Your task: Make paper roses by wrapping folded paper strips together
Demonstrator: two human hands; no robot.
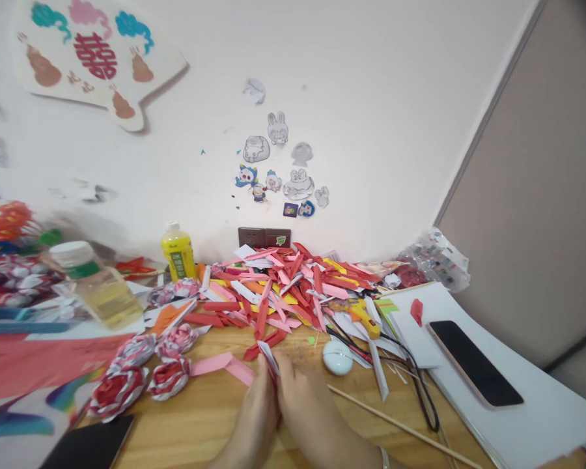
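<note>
My left hand (258, 400) and my right hand (300, 394) are pressed together over the wooden table, closed around a folded paper strip (268, 357). Its white tip, with some red, sticks out above my fingers; the rest is hidden between my palms. Just beyond it lies a red folded strip (275, 340). To the left, a pink folded strip (223, 367) lies flat on the wood. Behind my hands is a big heap of folded strips (273, 286) in red, pink, white, yellow and orange. Several red and white paper rosettes (170, 378) are grouped at the left.
Right of my hands are a white rounded object (338, 357), a yellow glue gun (361, 314) with a black cord and a thin wooden stick (400, 423). A phone (473, 363) lies on white paper sheets (461, 326). A yellow bottle (179, 253) and a jar (100, 286) stand at the left.
</note>
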